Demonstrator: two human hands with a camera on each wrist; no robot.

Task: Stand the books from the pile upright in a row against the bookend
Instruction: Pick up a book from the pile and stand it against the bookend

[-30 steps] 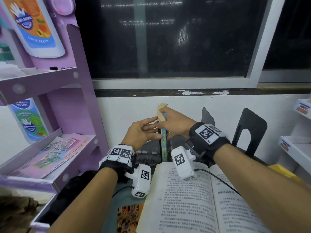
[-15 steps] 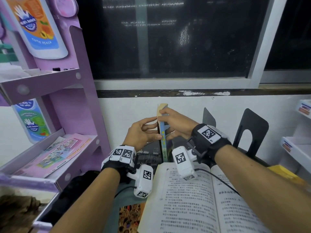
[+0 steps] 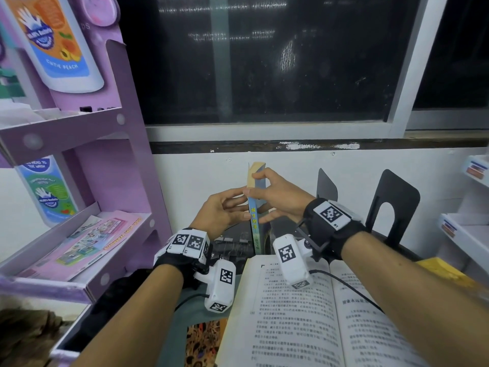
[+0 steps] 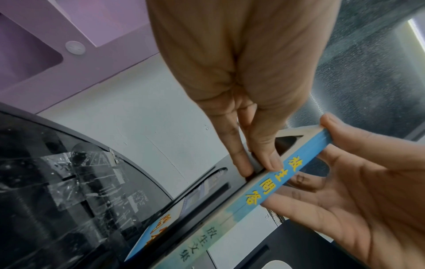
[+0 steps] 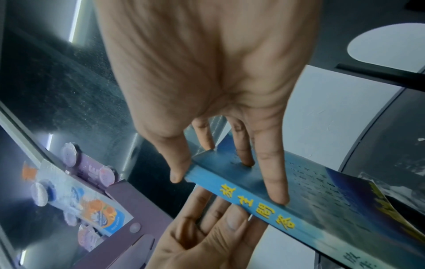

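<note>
While both hands work at it, a thin blue book (image 3: 254, 221) stands upright on its lower edge near the back wall, spine w/ yellow characters facing the person. The right hand (image 3: 277, 200) grips it from the right: thumb at the top corner of the spine, fingers (image 5: 273, 174) spread flat over the blue cover, per the right wrist view. The left hand (image 3: 221, 210) is on the other side w/ fingers nearly straight; the left wrist view shows two fingertips (image 4: 272, 160) touching the pale cover just beside the spine, so it's more a press than a curled grip. The book looks about vertical from the head view; can't tell if its cover is touching anything behind it.

Right of the book, two black bookends stand near the wall: a closer one (image 3: 326, 185) partly hidden behind the right hand, and a bigger one (image 3: 395, 205) w/ an arch cutout, well apart from the book. Can't tell whether the book touches the nearer bookend.

Closest to the person, an open book (image 3: 304, 313) w/ printed pages lies flat under the forearms; a patterned cover (image 3: 203, 343) pokes out beside it at left. A yellow book (image 3: 444, 271) lies to the right. At left is a purple display rack (image 3: 105, 165) w/ a pink leaflet (image 3: 87, 242) on its lower shelf. A dark window (image 3: 264, 62) sits above the wall.
</note>
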